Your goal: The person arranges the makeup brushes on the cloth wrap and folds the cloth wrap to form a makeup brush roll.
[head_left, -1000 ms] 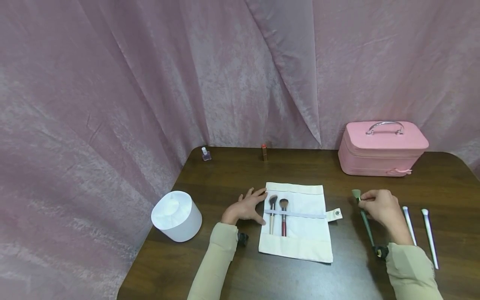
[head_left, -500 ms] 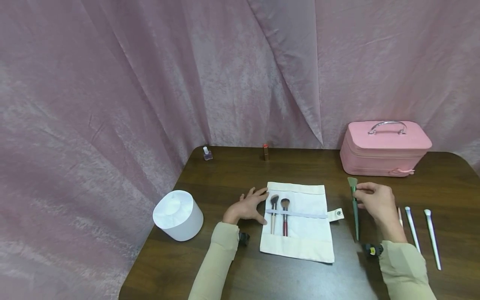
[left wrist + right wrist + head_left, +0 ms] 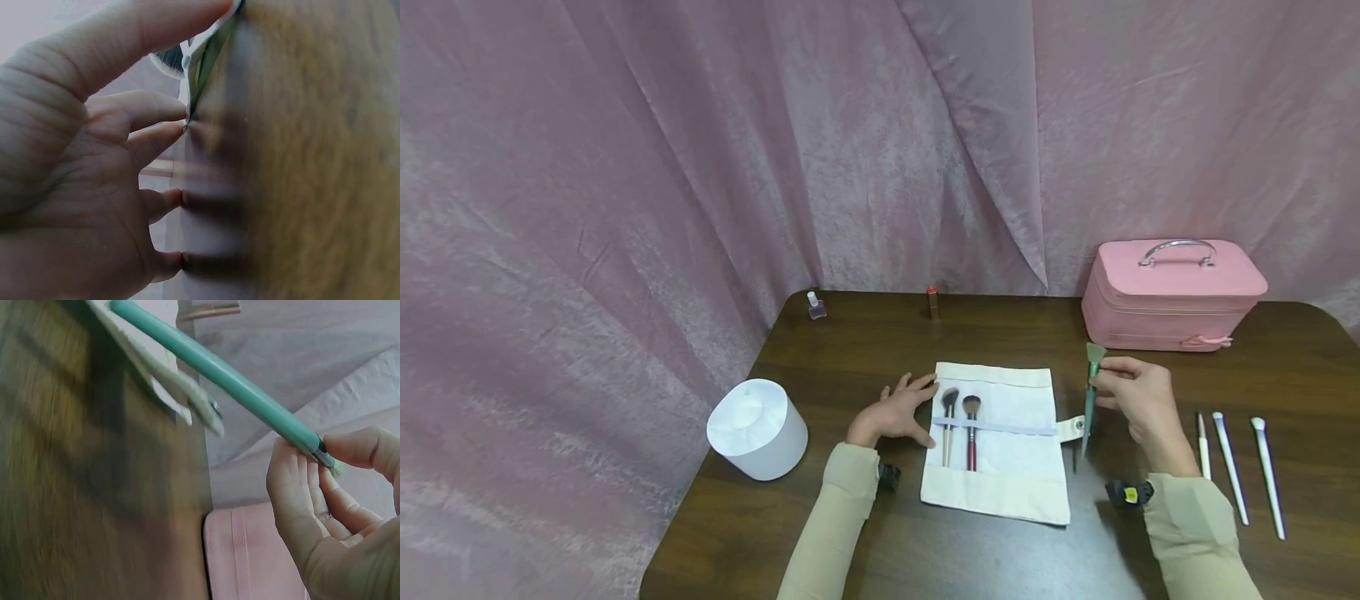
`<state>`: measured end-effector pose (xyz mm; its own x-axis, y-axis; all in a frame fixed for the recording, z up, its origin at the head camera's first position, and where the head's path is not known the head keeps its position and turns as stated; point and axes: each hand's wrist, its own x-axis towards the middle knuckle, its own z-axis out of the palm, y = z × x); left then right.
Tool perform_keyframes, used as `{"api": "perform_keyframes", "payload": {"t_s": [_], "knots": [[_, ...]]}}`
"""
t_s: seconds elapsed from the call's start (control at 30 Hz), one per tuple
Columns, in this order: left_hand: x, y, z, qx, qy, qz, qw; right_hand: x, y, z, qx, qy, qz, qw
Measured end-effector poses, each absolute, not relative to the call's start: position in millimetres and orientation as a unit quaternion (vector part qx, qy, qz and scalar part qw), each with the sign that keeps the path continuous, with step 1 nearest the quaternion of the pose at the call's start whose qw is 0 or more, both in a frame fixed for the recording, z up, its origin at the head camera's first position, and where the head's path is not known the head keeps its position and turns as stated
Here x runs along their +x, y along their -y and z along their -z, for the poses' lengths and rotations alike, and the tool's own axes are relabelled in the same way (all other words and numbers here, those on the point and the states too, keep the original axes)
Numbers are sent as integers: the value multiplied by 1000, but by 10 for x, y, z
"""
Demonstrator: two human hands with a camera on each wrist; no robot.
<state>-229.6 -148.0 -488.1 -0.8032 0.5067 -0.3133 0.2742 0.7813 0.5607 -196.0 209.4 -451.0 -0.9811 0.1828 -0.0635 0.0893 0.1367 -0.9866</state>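
Observation:
A white cloth brush roll (image 3: 1011,454) lies unfolded on the table, an elastic band running across it. Two makeup brushes are tucked under the band: one with a dark angled head (image 3: 950,400) and one with a red handle (image 3: 972,454). My left hand (image 3: 895,414) rests spread at the roll's left edge; in the left wrist view its thumb and fingertips (image 3: 178,111) touch the cloth edge and the table. My right hand (image 3: 1138,400) pinches a green makeup brush (image 3: 225,376) near its ferrule, bristles up, over the roll's snap tab (image 3: 1070,428).
Three light-handled brushes lie at the right, among them a white brush (image 3: 1267,475). A pink case (image 3: 1172,296) stands at the back right. Further back are a lipstick (image 3: 933,302) and a nail polish bottle (image 3: 816,306). A white round container (image 3: 757,431) stands at the left.
My right hand has lifted the green brush off the table and carried it left toward the roll, turning it more upright. The left hand has stayed at the roll's edge.

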Motion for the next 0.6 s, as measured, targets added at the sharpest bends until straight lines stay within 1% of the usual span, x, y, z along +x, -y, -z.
{"api": "perform_keyframes", "payload": {"t_s": [0.37,0.6], "knots": [[-2284,1481,4867,215,-915,-252,232,-2058,-1924,4545,-91,732,-675,8],[-2291,1480,4870,213,-915,-251,231,-2130,-1785,4538,-94,706,-702,13]]}}
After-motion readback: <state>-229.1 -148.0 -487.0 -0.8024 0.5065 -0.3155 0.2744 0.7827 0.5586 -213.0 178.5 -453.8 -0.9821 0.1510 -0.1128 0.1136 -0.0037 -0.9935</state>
